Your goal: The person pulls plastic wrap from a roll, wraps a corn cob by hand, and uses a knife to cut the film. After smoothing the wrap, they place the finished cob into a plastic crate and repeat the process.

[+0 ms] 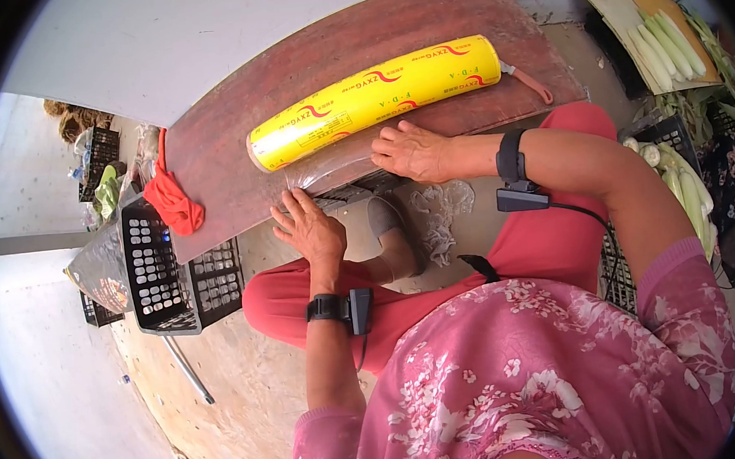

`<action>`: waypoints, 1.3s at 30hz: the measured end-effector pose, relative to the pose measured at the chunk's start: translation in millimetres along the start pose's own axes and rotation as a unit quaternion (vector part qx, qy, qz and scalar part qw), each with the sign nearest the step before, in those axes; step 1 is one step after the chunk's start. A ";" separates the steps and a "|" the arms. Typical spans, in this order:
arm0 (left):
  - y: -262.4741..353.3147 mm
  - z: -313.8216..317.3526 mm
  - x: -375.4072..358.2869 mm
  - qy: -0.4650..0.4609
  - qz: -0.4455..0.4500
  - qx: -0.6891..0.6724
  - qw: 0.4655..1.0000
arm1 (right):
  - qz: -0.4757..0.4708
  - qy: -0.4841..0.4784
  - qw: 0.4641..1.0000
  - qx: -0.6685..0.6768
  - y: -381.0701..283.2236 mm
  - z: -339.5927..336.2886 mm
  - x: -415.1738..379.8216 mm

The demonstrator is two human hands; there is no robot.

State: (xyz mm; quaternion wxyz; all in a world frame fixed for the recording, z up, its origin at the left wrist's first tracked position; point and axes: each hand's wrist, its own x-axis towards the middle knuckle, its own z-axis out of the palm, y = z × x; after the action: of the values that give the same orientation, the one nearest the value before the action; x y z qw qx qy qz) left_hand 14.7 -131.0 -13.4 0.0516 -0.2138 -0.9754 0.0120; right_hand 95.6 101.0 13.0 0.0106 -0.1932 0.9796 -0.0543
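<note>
A big yellow roll of cling film (358, 105) with red and green print lies slantwise on the reddish-brown board (229, 111). A thin clear strip of film (328, 170) shows along the near side of the roll. My left hand (311, 229) is at the board's near edge, fingers stretched and apart, beside the left end of this film. My right hand (413, 152) rests palm down at the same edge, close to the middle of the roll, its fingers loosely bent over the film. Behind the roll's right end lies a knife with a reddish handle (533, 85), its blade mostly hidden.
A red cloth or bag (177, 206) hangs at the board's left corner, above black crates (159, 272). Long pale green vegetables (668, 42) lie on a board at right, with more (684, 187) by my right knee. Crumpled clear film (444, 215) is on the floor.
</note>
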 end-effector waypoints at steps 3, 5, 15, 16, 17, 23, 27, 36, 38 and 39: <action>-4.0 3.2 1.2 0.029 0.045 0.037 0.998 | 0.006 -0.014 1.000 0.003 0.5 -1.2 1.4; -8.7 8.8 2.3 0.039 0.079 0.053 0.995 | 0.004 -0.012 1.000 0.003 -0.2 -1.9 0.3; -8.3 9.9 5.1 -0.003 0.049 -0.008 0.999 | -0.023 -0.008 0.997 -0.068 -2.8 8.6 -12.8; -5.6 7.7 6.9 -0.010 0.037 -0.015 0.999 | -0.029 0.001 0.997 -0.072 -2.3 11.8 -14.1; -3.0 5.8 9.7 -0.033 0.010 -0.038 0.999 | -0.041 0.041 0.995 -0.084 -1.9 15.1 -14.9; 38.2 -24.1 35.7 -0.120 -0.160 -0.169 0.965 | -0.076 0.121 0.981 -0.133 -0.7 19.9 -18.3; 64.2 -20.3 36.3 -0.125 -0.207 -0.172 0.955 | -0.074 0.114 0.982 -0.132 -2.3 16.8 -18.5; 75.0 -12.7 46.3 -0.163 -0.269 -0.200 0.928 | -0.075 0.085 0.985 -0.128 -1.0 12.4 -18.1; 76.6 -12.4 47.1 -0.163 -0.278 -0.206 0.924 | -0.059 0.014 0.993 -0.103 -3.0 7.4 -17.1; 77.2 -12.5 46.9 -0.162 -0.278 -0.205 0.924 | -0.058 0.027 0.993 -0.102 -2.2 10.8 -16.9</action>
State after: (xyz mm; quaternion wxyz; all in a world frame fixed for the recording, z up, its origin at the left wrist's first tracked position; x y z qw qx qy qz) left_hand 5.8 -41.3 0.1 -0.1504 0.0651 -0.9720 -0.1685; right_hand 112.5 104.3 2.5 -0.0385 -0.2487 0.9670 0.0403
